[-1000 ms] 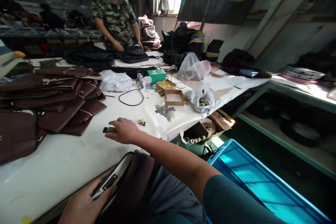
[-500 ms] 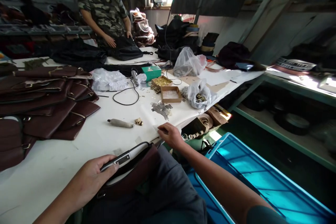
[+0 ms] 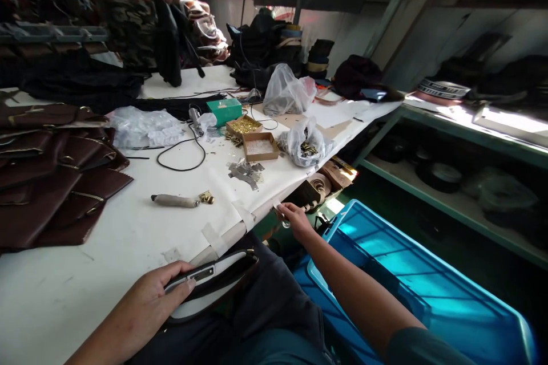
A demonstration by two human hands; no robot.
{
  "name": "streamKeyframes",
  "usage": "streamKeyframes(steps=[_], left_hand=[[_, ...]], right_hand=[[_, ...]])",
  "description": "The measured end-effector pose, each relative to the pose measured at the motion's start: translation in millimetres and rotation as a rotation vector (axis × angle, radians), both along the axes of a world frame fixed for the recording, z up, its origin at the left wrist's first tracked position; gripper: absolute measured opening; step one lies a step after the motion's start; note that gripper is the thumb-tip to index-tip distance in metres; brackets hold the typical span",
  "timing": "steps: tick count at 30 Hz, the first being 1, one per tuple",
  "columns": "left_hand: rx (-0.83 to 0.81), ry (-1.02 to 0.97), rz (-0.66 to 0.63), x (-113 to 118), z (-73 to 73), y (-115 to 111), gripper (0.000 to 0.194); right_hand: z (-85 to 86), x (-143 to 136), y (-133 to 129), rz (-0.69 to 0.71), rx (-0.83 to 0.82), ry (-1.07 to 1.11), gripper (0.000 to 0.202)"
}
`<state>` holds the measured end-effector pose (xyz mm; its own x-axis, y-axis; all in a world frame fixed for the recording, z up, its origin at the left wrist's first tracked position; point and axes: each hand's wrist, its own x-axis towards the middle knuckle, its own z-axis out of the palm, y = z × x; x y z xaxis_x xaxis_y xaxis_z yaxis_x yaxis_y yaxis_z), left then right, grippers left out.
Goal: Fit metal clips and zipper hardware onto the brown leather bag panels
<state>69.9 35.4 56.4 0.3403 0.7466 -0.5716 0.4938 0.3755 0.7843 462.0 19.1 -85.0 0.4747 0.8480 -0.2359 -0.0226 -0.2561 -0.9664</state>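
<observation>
My left hand grips the edge of a dark bag with a pale inner lining, its thumb beside a small rectangular metal fitting. The bag rests open over my lap, against the table edge. My right hand is pinched at the table's front edge, holding a small pale piece too small to identify. On the white table lie a wrapped grey tool, small brass pieces at its right end, and flat metal plates.
Brown leather pieces are piled at left. Cardboard boxes, a green box and plastic bags stand farther back. A blue crate is at right. Across the table, a person in camouflage handles black material.
My right hand has moved away from the tabletop to the edge, with a pale piece now visible in its fingers. The view has shifted right. The person opposite has lifted the black material.
</observation>
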Motion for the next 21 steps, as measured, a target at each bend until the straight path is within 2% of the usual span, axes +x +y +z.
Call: streamKeyframes(steps=[7,11,13,16,18,21], left_hand=[[-0.086,-0.115,-0.115,25,6.2,-2,0.048],[0.027,-0.115,-0.169,38,2.1,3,0.042],[0.086,-0.084,-0.192,41,-0.9,5,0.042],[0.128,-0.070,-0.217,42,-5.0,6,0.046],[0.143,-0.069,-0.233,41,-6.9,6,0.048],[0.194,-0.061,-0.240,38,-7.8,7,0.049]], right_hand=[[13.3,17,-1,0.128,-0.055,0.057,0.052],[30.0,21,-6,0.145,-0.079,-0.003,0.050],[45.5,17,-12,0.139,-0.076,-0.045,0.050],[80.6,-1,-21,0.186,-0.004,-0.130,0.049],[108.3,-24,-23,0.304,0.091,-0.212,0.046],[142.3,-67,-19,0.593,0.186,-0.344,0.038]])
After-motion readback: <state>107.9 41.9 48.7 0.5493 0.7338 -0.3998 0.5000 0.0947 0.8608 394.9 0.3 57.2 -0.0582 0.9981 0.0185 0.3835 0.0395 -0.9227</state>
